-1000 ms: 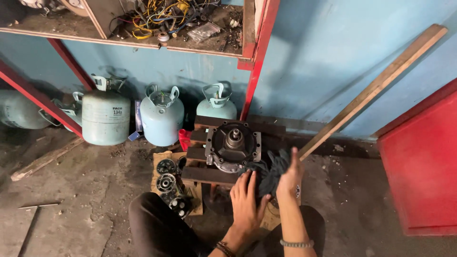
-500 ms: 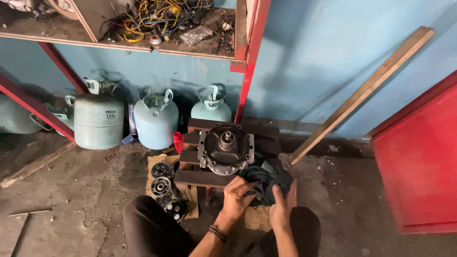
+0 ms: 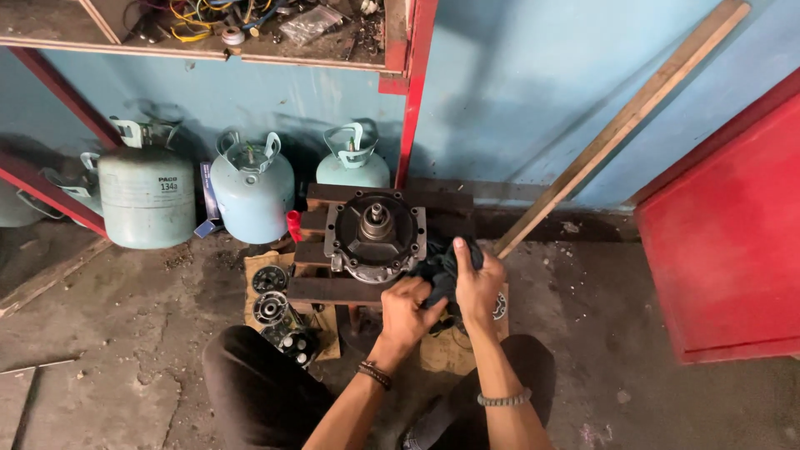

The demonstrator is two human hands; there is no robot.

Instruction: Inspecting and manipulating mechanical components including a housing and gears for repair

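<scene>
A round, dark metal machine housing (image 3: 375,236) sits on a low stand of dark wooden blocks (image 3: 333,290) on the concrete floor (image 3: 125,333). Its short shaft stands up out of the middle, pointing towards the camera, so its long axis runs upright; the flat round face looks upward.

At about four o'clock from the housing, both hands work a dark rag (image 3: 442,268). The left hand (image 3: 408,310) has its fingers curled shut on the rag's lower part, knuckles facing the housing. The right hand (image 3: 477,282) is clamped on the rag's upper right part, thumb up along its edge. The rag touches the housing's lower right rim.

At eight o'clock from the housing, small round metal parts (image 3: 279,310) lie on a piece of cardboard (image 3: 258,267), just beside the person's dark-clothed knee.

At ten to twelve o'clock, three pale blue-green gas cylinders stand upright against the blue wall: a large cylinder (image 3: 146,204), a middle cylinder (image 3: 252,196) and a small cylinder (image 3: 352,165) partly behind a red post (image 3: 414,92). Their valves point up.

Overhead, a shelf (image 3: 200,50) holds tangled yellow and dark wires (image 3: 208,12) and small bits of hardware. At two o'clock, a long wooden plank (image 3: 621,129) leans diagonally on the wall. At three o'clock stands a red metal panel (image 3: 725,225).
</scene>
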